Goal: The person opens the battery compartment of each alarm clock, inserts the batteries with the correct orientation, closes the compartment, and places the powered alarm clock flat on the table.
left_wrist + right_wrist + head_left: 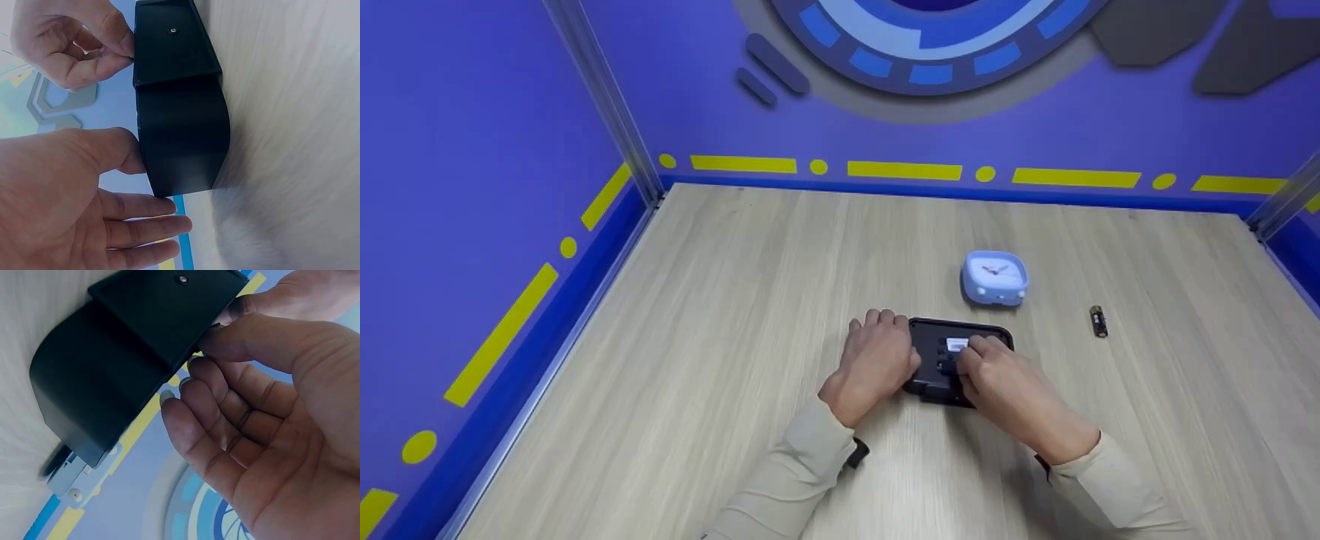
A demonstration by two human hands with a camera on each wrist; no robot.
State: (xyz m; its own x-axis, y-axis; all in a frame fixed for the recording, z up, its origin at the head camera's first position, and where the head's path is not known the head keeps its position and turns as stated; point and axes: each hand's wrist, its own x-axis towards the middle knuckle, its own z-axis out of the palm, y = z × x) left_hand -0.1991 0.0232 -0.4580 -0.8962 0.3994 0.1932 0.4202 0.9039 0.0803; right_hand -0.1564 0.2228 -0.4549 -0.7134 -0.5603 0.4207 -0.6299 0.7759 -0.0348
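Observation:
A black, flat-backed device point(926, 341) lies on the table with its back up; a white label point(957, 345) shows there. My left hand point(876, 358) holds its left edge, thumb on the back and the other fingers stretched along the side. In the left wrist view the device's black lower side point(185, 138) fills the middle. My right hand point(997, 379) reaches over the back, its thumb and fingertips pinched together at a small dark part beside the label. The right wrist view shows that hand point(253, 416) with curled fingers, the pinched part mostly hidden.
A light blue alarm clock point(996, 277) stands just behind the device. To its right lies a single black and copper battery point(1099, 321). Blue panels point(885, 139) with yellow marks border the wooden table point(780, 262) at the back and left.

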